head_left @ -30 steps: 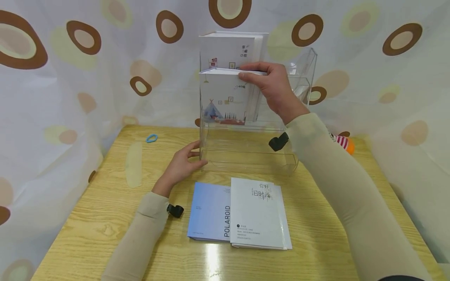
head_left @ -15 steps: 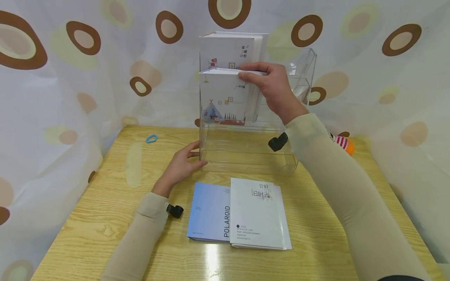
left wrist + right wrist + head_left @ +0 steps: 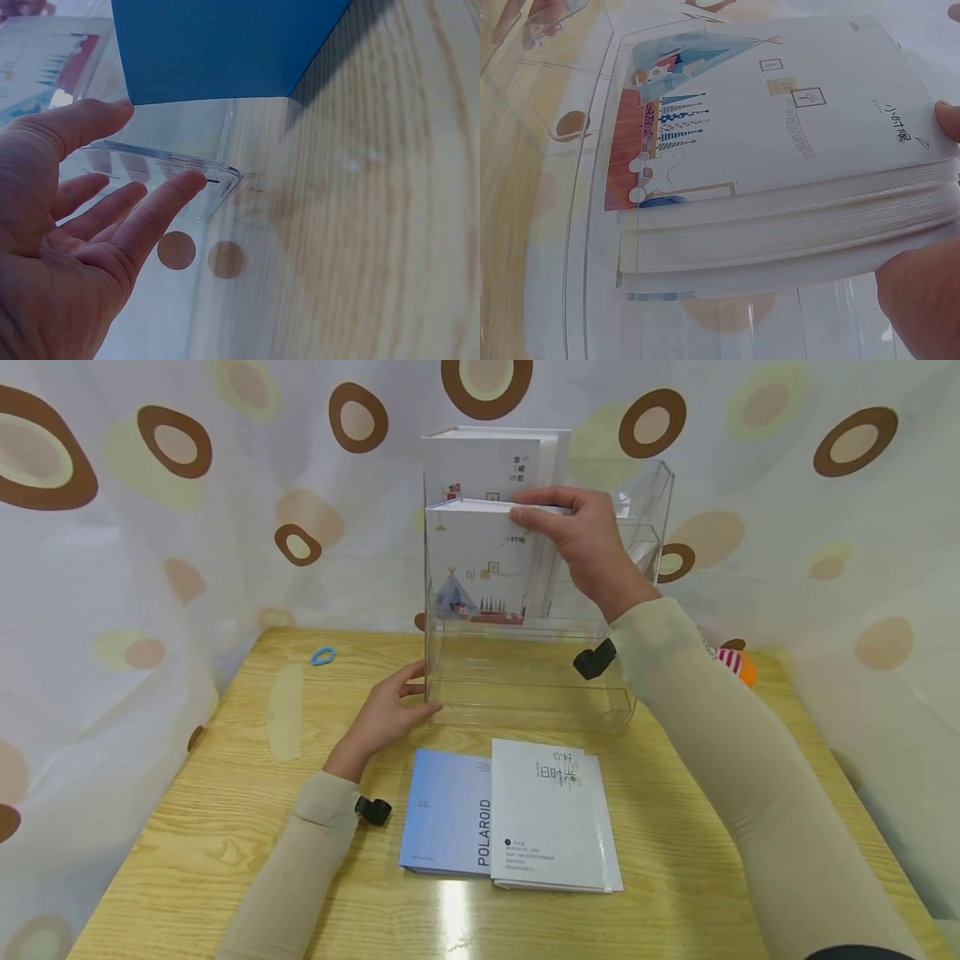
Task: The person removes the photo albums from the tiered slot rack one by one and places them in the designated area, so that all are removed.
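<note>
tent-print book [image 3: 480,556] is pinched in right hand [image 3: 588,543], above left hand [image 3: 386,708].

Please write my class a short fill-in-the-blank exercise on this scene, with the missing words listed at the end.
1. The right grip pinches the ____ edge of a thick white book with a blue tent on its cover.
2. In the head view, the left grip is at the ____ side of the clear plastic tiered rack.
3. The big word on the blue rectangular book is ____.
4. The small oval ring on the wooden table is coloured ____.

Missing words: top; left; POLAROID; blue.
</note>
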Available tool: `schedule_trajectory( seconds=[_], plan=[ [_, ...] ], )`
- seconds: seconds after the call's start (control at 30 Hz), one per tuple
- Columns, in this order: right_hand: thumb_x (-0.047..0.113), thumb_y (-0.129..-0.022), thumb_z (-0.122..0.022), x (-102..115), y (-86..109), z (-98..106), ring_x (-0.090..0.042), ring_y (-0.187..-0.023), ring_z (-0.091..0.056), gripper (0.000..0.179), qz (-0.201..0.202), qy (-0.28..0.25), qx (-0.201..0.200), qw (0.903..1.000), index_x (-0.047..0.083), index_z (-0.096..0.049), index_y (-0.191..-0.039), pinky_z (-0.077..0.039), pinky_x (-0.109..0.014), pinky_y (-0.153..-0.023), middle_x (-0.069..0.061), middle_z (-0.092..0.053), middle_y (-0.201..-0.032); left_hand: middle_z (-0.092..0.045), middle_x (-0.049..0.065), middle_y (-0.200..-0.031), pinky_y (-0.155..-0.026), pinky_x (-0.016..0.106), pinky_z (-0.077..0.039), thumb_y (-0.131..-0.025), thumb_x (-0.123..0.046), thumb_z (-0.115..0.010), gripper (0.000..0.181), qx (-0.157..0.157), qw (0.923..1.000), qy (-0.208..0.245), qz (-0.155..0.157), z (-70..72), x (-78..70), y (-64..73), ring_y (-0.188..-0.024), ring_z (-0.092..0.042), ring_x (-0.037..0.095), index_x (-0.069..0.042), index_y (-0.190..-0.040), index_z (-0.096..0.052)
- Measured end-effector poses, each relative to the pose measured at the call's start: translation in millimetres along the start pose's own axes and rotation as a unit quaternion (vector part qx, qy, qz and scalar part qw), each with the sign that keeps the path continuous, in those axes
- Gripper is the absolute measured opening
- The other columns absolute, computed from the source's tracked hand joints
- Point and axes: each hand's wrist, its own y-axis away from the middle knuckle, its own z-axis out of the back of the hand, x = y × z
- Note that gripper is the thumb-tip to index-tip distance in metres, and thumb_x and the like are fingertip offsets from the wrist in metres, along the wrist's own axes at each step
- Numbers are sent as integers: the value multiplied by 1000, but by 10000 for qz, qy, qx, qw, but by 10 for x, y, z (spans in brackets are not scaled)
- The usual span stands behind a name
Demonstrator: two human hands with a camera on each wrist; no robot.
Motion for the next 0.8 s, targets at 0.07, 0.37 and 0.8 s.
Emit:
schedule_trajectory(
  seconds=[0.07,0.37,0.8],
  plan=[
    [30,-100,-87,5,-3,4,-25,-123,-74,33,-16,-12,11,10000,18,-85,-131,-63,-44,-110,-2,-76,-142,-45,17,-177,-106,55,-65,-107,-16,-80,80,-9,10000,-9,-11,0,0,-1,-153,-58,43,-15,-176,-39],
    [30,-100,-88,27,-6,7,-24,-124,-73,33,-17,3,-76,10000,18,-85,-131,-61,-46,-113,-2,-76,-141,-45,16,-177,-107,56,-64,-107,-17,-79,80,2,10000,24,-7,-2,9,0,-154,-57,43,-16,-176,-38],
    [32,-102,-86,70,13,3,-24,-127,-71,33,138,133,-166,9997,17,-85,-132,-60,-46,-114,-3,-75,-144,-44,15,-178,-108,57,-64,-107,-17,-80,82,5,10000,38,25,10,-5,-2,-154,-57,42,-16,-176,-37]
  ],
)
